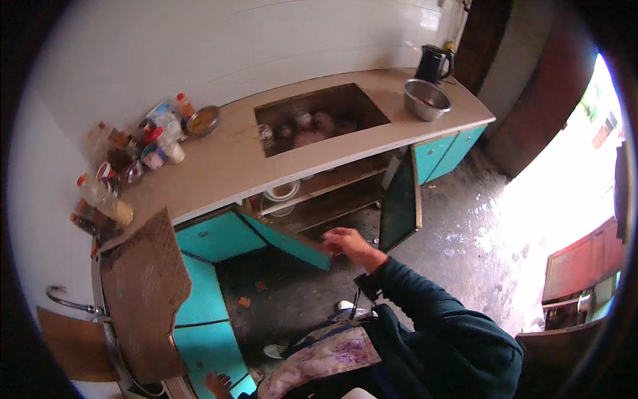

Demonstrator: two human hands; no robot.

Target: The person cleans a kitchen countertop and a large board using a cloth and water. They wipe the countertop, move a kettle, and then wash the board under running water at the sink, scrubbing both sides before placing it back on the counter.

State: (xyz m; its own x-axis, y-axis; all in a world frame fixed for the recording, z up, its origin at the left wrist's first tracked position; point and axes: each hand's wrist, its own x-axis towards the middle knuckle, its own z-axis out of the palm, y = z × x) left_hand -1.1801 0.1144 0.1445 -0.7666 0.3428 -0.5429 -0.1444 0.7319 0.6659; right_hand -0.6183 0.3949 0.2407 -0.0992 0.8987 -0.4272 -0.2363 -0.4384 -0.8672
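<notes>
My right hand (351,246) reaches forward with bent fingers. Its fingertips overlap the free end of a turquoise cabinet door (294,242) that stands swung out; whether they touch it I cannot tell. Opposite, a second open door (401,204) shows its dark inner side. Between the two doors, cabinet shelves (329,189) show, with a white bucket (282,191) at their left end. Low in the picture, my left hand (218,384) is beside another turquoise cabinet front (207,344), its fingers a little apart and nothing seen in them.
The countertop (219,164) has a rectangular cutout (319,119) with blurred round things inside. A metal bowl (427,99) and black kettle (432,64) stand right; bottles (107,199) and a food bowl (203,121) stand left. A brown board (144,299) lies near the faucet (75,301).
</notes>
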